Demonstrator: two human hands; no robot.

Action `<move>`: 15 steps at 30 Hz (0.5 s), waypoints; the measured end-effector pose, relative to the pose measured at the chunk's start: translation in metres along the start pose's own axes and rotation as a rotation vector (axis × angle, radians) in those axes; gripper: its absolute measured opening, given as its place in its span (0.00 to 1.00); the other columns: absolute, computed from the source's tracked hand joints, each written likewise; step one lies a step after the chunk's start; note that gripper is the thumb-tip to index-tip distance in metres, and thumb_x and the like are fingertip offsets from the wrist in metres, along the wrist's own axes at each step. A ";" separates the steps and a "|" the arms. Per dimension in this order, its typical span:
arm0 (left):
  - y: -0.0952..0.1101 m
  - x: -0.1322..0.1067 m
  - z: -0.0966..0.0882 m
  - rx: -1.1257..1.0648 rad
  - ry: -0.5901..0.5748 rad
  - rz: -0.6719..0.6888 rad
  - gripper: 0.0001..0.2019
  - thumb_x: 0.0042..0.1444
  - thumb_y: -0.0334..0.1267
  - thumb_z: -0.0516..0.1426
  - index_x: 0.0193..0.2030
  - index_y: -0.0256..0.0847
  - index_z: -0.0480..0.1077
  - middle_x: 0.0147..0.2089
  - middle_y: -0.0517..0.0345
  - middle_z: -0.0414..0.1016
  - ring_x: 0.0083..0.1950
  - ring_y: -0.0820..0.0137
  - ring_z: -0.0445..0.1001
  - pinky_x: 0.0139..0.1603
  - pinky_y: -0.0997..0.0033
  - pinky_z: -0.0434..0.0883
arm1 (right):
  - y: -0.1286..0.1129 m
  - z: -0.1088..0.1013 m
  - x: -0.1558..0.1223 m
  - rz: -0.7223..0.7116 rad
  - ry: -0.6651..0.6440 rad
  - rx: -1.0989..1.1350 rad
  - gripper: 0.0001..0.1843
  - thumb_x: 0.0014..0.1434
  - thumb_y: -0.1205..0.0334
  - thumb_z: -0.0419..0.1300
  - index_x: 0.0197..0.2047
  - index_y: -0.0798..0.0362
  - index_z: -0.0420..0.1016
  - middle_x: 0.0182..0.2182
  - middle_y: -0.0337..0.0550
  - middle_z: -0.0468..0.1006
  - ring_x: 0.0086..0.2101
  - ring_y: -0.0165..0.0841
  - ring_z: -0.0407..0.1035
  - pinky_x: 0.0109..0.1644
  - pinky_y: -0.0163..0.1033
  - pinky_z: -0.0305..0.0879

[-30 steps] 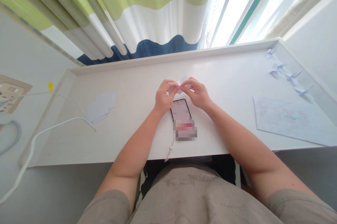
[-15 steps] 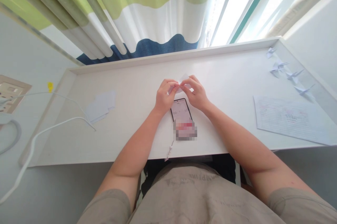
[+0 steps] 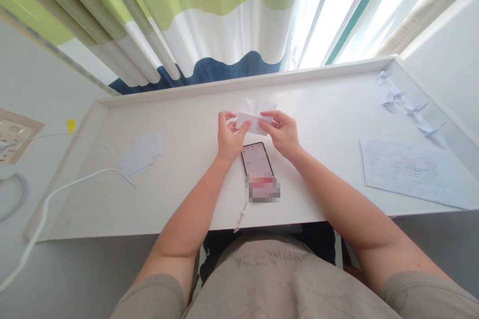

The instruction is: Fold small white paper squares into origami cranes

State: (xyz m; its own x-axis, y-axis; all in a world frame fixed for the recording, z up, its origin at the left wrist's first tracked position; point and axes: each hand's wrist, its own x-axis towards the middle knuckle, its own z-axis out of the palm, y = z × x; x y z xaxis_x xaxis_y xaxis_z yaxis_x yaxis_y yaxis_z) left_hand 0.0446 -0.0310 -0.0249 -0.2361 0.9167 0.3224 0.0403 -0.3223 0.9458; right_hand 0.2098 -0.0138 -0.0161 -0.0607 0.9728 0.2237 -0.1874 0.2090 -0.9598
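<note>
A small white sheet of paper (image 3: 253, 124) with crease lines is held up above the middle of the desk, its near part folded so that a flat panel faces me. My left hand (image 3: 232, 137) grips its left side, thumb on the front. On the right side my right hand (image 3: 281, 134) pinches it between thumb and fingers. Just below the hands lies a phone (image 3: 256, 159) with a timer-like display, its lower part blurred out. A beaded strap (image 3: 240, 219) trails from the phone to the desk's front edge.
Loose white paper pieces (image 3: 144, 152) lie on the left of the white desk (image 3: 194, 199). Several folded paper figures (image 3: 415, 109) stand along the right rim, above a printed sheet (image 3: 411, 169). A white cable (image 3: 75, 181) crosses the left edge. Curtains (image 3: 224, 24) hang behind.
The paper has turned and spread open, showing a flat folded panel. My hands have moved slightly apart, from a close pinch at its middle to its two sides.
</note>
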 end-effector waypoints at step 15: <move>0.012 -0.001 0.001 -0.149 -0.203 -0.129 0.23 0.51 0.54 0.75 0.46 0.44 0.76 0.48 0.54 0.83 0.44 0.67 0.83 0.41 0.69 0.79 | -0.009 0.000 -0.002 0.069 -0.023 0.074 0.31 0.45 0.38 0.81 0.43 0.47 0.79 0.37 0.41 0.87 0.38 0.38 0.81 0.47 0.47 0.80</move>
State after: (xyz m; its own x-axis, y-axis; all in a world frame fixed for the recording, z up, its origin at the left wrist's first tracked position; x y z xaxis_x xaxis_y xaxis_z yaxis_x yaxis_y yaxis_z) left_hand 0.0459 -0.0354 -0.0138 -0.0301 0.9760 0.2156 -0.1238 -0.2176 0.9681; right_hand 0.2116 -0.0172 -0.0079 -0.0979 0.9819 0.1624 -0.2543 0.1331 -0.9579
